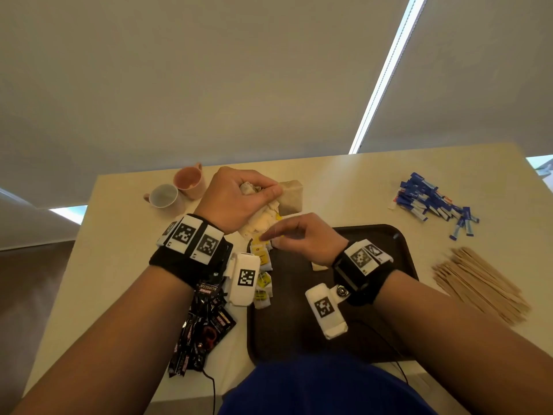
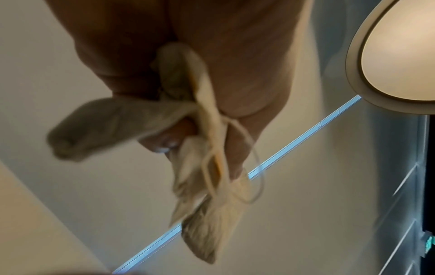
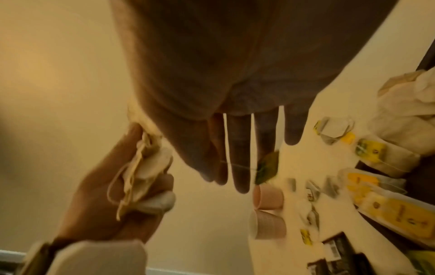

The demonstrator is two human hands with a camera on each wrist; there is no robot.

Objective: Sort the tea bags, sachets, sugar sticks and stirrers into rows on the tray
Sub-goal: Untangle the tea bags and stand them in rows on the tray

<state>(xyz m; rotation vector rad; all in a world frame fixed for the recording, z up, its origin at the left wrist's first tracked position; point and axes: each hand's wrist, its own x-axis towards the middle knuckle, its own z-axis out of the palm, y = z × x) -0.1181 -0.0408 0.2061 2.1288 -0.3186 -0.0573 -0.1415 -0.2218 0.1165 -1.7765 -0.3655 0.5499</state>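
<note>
My left hand (image 1: 239,196) is raised behind the dark tray (image 1: 401,250) and grips a crumpled bunch of tea bags (image 2: 207,186) with their strings dangling. My right hand (image 1: 270,236) reaches left over the tray's far-left corner with straight fingers (image 3: 240,167). Thumb and forefinger pinch a thin tea bag string, and its yellow-green tag (image 3: 266,167) hangs beside the fingers. Several yellow-tagged tea bags (image 1: 261,265) lie in a column along the tray's left edge. One pale tea bag (image 1: 317,266) peeks out under my right wrist.
Black sachets (image 1: 203,324) are heaped left of the tray. Blue sugar sticks (image 1: 434,202) lie at the far right, wooden stirrers (image 1: 478,283) right of the tray. A pink cup (image 1: 191,179) and a white cup (image 1: 163,196) stand at the far left.
</note>
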